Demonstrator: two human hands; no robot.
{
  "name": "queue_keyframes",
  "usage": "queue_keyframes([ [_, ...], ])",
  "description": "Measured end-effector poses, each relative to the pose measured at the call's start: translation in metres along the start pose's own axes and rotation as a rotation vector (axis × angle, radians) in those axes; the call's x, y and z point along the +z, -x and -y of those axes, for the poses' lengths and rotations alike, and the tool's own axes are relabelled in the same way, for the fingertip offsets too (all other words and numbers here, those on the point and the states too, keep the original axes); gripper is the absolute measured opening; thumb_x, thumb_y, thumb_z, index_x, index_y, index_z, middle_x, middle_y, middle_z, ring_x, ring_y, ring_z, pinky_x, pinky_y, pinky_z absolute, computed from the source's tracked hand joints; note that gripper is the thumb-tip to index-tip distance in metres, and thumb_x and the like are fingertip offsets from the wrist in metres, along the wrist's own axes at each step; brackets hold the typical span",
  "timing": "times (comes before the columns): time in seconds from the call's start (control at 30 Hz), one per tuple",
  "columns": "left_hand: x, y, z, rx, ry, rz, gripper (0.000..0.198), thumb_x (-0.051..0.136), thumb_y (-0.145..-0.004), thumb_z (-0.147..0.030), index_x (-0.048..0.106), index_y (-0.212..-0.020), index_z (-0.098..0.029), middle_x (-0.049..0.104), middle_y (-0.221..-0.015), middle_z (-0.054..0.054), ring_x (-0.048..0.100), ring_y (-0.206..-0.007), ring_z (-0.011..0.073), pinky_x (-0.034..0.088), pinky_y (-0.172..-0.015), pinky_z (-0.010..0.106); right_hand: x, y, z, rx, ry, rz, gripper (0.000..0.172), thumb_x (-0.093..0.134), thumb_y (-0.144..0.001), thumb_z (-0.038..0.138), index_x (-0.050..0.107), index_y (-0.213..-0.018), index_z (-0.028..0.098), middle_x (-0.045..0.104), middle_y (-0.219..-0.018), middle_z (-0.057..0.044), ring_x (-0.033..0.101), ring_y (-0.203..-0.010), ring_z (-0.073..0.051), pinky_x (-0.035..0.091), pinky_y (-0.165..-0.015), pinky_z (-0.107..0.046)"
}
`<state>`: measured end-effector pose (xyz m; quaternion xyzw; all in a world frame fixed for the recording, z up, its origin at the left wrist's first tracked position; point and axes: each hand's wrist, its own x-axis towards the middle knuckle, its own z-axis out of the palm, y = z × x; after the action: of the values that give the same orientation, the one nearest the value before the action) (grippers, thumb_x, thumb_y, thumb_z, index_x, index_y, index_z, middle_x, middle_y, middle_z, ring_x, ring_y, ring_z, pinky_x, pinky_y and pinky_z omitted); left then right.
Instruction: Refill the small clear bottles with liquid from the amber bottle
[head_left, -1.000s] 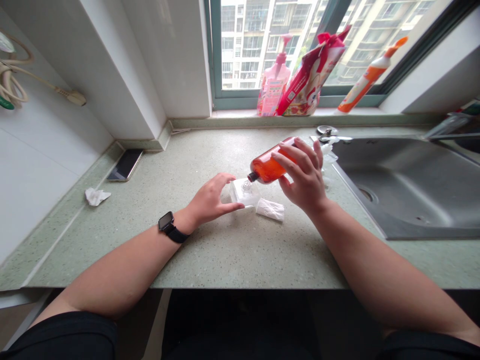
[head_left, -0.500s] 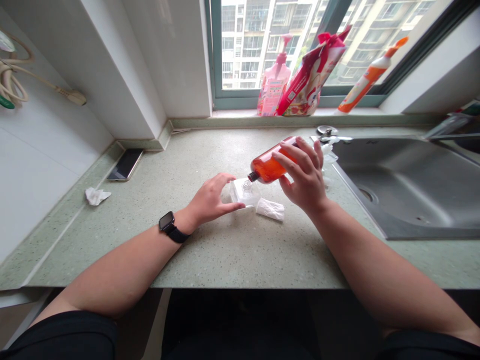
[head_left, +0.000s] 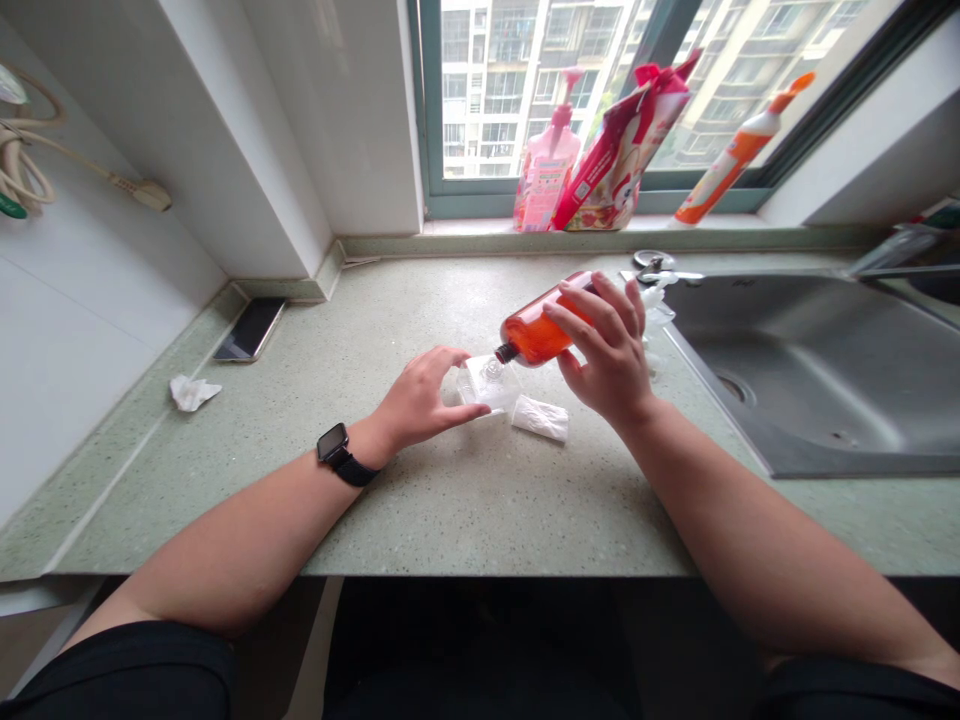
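My right hand (head_left: pixel 611 350) is wrapped round a clear bottle of orange-red liquid (head_left: pixel 544 325), tipped so its dark neck points down to the left. Just under that neck stands a clear, square-shouldered bottle (head_left: pixel 484 385) with an uncapped round mouth. Thumb and fingers of my left hand (head_left: pixel 427 395) grip this clear bottle from its left side. Whether liquid is running between the two necks I cannot make out. A folded white tissue (head_left: pixel 541 418) lies on the counter, close to the right of the clear bottle.
On the speckled counter (head_left: pixel 420 520) a phone (head_left: pixel 251 329) and a crumpled tissue (head_left: pixel 193 392) lie at left. A steel sink (head_left: pixel 810 370) is at right, with a clear pump top (head_left: pixel 658 305) beside it. The sill holds a pink pump bottle (head_left: pixel 547 180), a red bag (head_left: pixel 630 150) and an orange bottle (head_left: pixel 724 170).
Both hands and the tilted bottle stay almost where they were. The clear bottle under the neck looks very slightly shifted or tilted to the left.
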<state>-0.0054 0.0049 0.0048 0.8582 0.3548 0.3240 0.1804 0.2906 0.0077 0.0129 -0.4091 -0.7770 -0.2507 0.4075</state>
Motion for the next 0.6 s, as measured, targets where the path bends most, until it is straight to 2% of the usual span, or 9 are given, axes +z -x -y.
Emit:
queue_keyframes([
  [0.47,-0.0017,-0.0003,-0.003,0.007,-0.011,-0.016,0.057,0.083,-0.087,-0.052,0.06,-0.129,-0.021,0.072,-0.124,0.01,0.069,-0.117,0.0295,0.055,-0.103,0.047,-0.0004,0.0007,-0.0026,0.018,0.004,0.032,0.082,0.06,-0.095,0.01,0.036,-0.161,0.052,0.059,-0.159,0.002,0.045,-0.156,-0.034,0.027,-0.131,-0.069],
  [0.6,-0.0018,-0.001,-0.0031,0.0,-0.009,-0.016,0.057,0.084,-0.085,-0.053,0.061,-0.127,-0.021,0.072,-0.122,0.01,0.069,-0.116,0.0295,0.054,-0.103,0.048,-0.0008,-0.0001,-0.0023,-0.005,0.002,-0.002,0.08,0.061,-0.096,0.01,0.038,-0.161,0.051,0.061,-0.156,0.001,0.046,-0.155,-0.033,0.029,-0.13,-0.069],
])
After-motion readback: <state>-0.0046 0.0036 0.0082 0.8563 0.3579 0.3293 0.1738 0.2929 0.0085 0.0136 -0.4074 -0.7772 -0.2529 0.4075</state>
